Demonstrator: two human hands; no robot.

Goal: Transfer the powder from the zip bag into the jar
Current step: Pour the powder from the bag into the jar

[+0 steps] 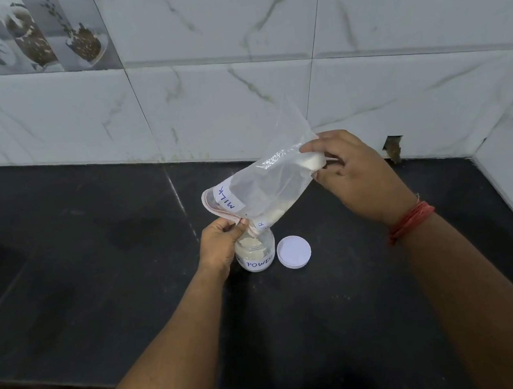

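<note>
The counter (89, 256) was dark stone, and nothing lay on its left stretch but faint smudges. Further right, the left hand (222, 244) pinched the pink zip edge of the bag (267, 185) between thumb and curled fingers, holding the mouth directly over the jar (256, 255); that grip seemed meant to keep the opening narrow and aimed, so the powder (311, 162) would fall into the small mouth rather than beside it. The jar stood upright on the counter, just below and partly behind that hand, with pale powder already showing inside and a handwritten label on its side. The bag slanted up and to the right from the jar, its label reading MILK near the zip, so gravity could carry the contents down toward the opening. Most of the bag looked slack and clear; one clump sat low near the mouth, and another remained at the raised end. Just right of the jar, the white lid (294, 252) lay flat on the counter, set aside so the jar stayed open and close enough to reach. Further right, the right hand (349, 172) gripped the raised bottom corner of the bag, fingers curled round the lump of powder there, probably to lift and squeeze it downward. A red thread (411, 222) circled that wrist. Tiled walls (397, 69) closed the corner behind and to the right. Nothing blocked the pour, though the left hand hid part of the jar's rim.
</note>
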